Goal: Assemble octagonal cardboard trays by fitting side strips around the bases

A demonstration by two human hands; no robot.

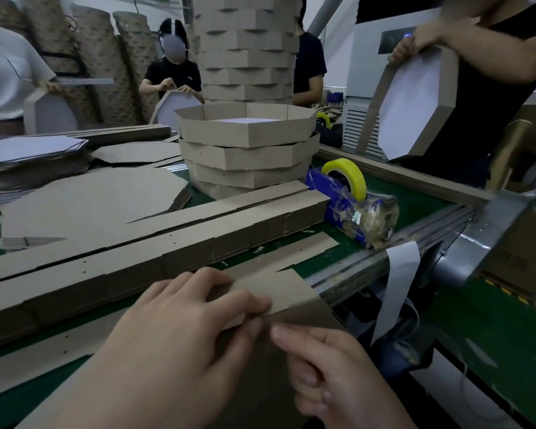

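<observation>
Now at the tabletop's (322,247) near edge, the left hand (180,329) pinches a side strip (274,289); whether the right hand (331,376) grips anything is unclear. Keeping the edges flush likely matters most.

Left hand (180,329) — enters from the lower left on a bare forearm, back of the hand upward. Fingers curl forward over a side strip (279,289), with the thumb tucked beneath the fingertips, pinching the strip's near edge.

Right hand (331,376) — enters from the lower right, nearer the body. Thumb stretches toward the left fingertips, almost touching them. Other fingers are folded toward the palm, knuckles showing. Whether this hand grips anything cannot be told.
</observation>
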